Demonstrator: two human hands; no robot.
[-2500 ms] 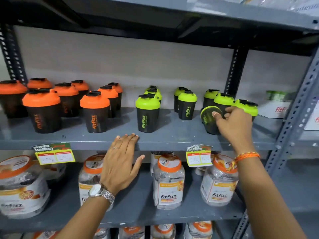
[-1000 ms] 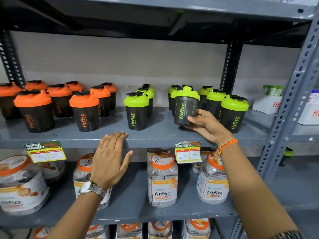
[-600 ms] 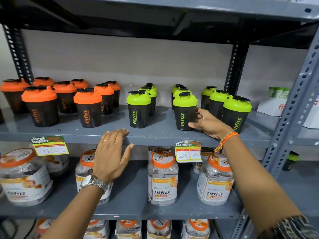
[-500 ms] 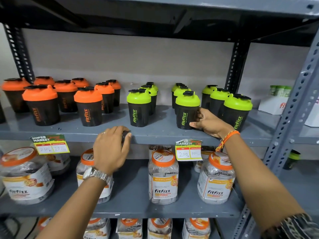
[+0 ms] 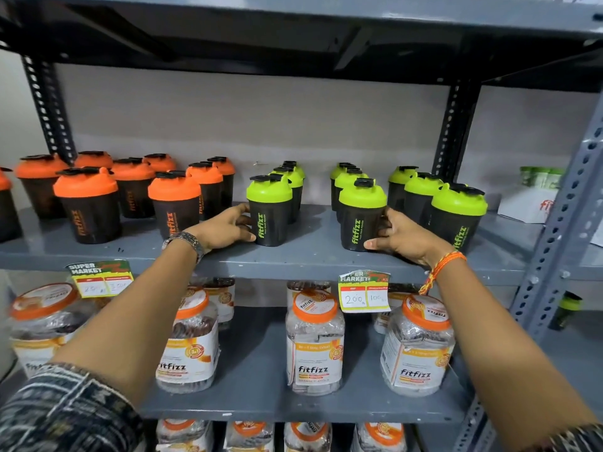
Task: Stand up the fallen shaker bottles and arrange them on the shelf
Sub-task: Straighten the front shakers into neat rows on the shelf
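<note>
Two upright green-lidded shaker bottles at the near edge of the grey shelf (image 5: 313, 256) are gripped: the left bottle (image 5: 269, 210) by the left hand (image 5: 225, 228), the right bottle (image 5: 361, 214) by the right hand (image 5: 403, 238).

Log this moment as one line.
left hand: touching front-left green-lidded black shaker bottle | right hand: gripping front-middle green-lidded black shaker | both upright

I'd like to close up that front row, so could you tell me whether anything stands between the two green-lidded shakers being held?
Nothing visible does. The shelf is bare between the left shaker and the right shaker; each hand sits on its shaker's outer side.
</note>
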